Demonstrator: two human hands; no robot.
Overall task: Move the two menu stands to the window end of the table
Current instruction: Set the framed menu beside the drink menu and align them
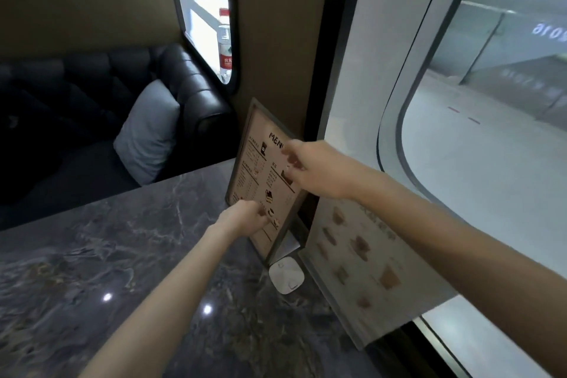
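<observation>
Both hands [310,169] on upright menu stand [264,175]

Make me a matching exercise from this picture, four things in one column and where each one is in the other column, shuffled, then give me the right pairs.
Things
1. dark-framed beige menu stand with the word MENU
2. pale menu stand printed with food pictures
3. small white square device
4. clear plastic water bottle with a red label

Places
A. on the ledge behind the black sofa
B. held by the left hand and right hand
C. along the window, under the right forearm
D. flat on the grey marble table, between the two stands

Pairs: 1-B, 2-C, 3-D, 4-A
</observation>
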